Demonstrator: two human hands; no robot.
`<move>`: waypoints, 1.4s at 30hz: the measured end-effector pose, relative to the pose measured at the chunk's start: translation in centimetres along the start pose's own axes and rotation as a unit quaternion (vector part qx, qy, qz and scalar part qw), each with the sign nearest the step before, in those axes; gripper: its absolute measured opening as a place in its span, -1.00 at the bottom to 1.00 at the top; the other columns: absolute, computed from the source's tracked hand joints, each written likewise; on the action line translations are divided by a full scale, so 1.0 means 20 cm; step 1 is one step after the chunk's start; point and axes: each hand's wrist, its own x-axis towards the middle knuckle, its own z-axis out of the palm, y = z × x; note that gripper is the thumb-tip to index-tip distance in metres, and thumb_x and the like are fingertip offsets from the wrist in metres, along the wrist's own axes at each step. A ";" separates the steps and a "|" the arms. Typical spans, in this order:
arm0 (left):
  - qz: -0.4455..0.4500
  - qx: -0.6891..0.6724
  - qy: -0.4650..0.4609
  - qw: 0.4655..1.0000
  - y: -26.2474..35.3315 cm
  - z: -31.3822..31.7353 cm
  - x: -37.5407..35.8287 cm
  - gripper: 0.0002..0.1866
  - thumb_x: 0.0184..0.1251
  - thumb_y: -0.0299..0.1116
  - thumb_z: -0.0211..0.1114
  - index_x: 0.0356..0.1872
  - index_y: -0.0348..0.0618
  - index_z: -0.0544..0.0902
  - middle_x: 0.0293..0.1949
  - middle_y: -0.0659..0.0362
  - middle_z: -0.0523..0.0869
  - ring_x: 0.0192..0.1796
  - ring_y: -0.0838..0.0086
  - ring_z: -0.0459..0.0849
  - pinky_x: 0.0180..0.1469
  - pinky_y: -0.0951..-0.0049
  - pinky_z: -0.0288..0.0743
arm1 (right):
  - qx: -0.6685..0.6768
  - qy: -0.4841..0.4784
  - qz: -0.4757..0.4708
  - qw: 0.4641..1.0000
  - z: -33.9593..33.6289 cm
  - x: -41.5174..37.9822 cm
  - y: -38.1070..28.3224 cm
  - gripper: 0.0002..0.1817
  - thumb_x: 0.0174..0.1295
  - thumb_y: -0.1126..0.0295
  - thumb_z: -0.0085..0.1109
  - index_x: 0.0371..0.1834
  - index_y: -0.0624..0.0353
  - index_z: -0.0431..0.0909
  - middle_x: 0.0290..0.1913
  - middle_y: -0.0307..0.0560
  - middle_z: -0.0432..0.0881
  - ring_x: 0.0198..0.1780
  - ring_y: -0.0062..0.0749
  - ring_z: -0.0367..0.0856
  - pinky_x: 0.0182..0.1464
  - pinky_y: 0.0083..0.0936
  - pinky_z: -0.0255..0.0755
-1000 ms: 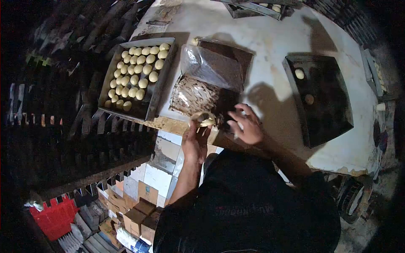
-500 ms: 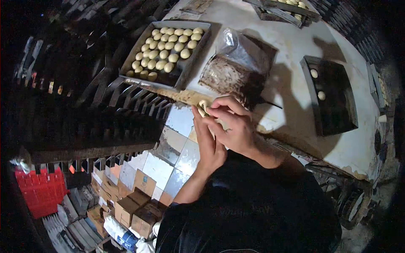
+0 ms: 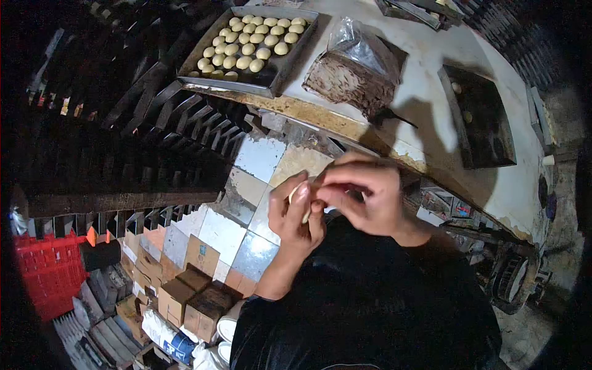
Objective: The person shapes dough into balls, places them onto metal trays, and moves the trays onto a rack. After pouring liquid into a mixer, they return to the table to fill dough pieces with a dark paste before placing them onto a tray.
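My left hand (image 3: 295, 221) is curled around a small pale piece of dough (image 3: 306, 214), which shows only in part between the fingers and thumb. Close against it, my right hand (image 3: 370, 192) has its thumb and fingers pinched together, slightly blurred; what lies between them is hidden. Both hands are in front of the table's edge, above the tiled floor. Beyond them on the table lies a dark brown, paste-like slab (image 3: 345, 80) partly under clear plastic wrap (image 3: 364, 49). A dark, thin handle (image 3: 402, 118) sticks out from its near corner.
At the far left of the table, a metal tray (image 3: 287, 69) holds several round dough balls (image 3: 256, 65). Another tray (image 3: 490, 139) on the right holds two. A dark slatted rack (image 3: 123, 203) stands at left. Cardboard boxes (image 3: 200, 311) and a red crate (image 3: 49, 271) are on the floor.
Both hands have come back from the table edge, closer to my body. The left fingers have curled around the dough. The view has shifted, so the table sits higher.
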 end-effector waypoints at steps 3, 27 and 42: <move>0.000 0.124 -0.097 0.988 0.10 -0.03 0.05 -0.46 0.23 -0.23 0.33 0.19 -0.26 0.48 -0.22 0.05 0.58 -0.11 0.24 0.52 -0.03 0.30 0.40 | -0.046 0.003 -0.002 0.999 -0.04 0.00 -0.10 -0.74 -0.02 0.46 0.43 -0.31 0.37 0.60 -0.32 -0.04 0.62 -0.36 -0.35 0.64 -0.34 -0.52 0.53; 0.005 -0.435 -0.276 0.857 0.44 1.89 0.36 -0.53 -0.10 -0.10 0.60 -0.36 -0.25 0.58 -0.37 0.11 0.56 -0.23 0.38 0.56 -0.23 0.40 0.46 | 0.077 0.191 0.009 0.979 -1.52 -0.47 0.60 -0.84 0.13 0.59 0.19 -0.21 0.34 0.61 -0.27 0.09 0.67 -0.16 -0.27 0.69 -0.09 -0.41 0.55; -0.205 -0.238 -0.631 0.709 0.35 2.53 -0.02 -0.53 0.18 -0.22 0.40 0.08 -0.15 0.53 -0.38 0.18 0.53 -0.35 0.45 0.51 -0.29 0.47 0.45 | -0.166 0.189 0.282 0.926 -2.12 -0.88 1.10 -0.74 0.39 0.31 0.00 -0.01 0.27 0.46 -0.02 0.11 0.55 0.00 0.00 0.55 0.09 -0.18 0.41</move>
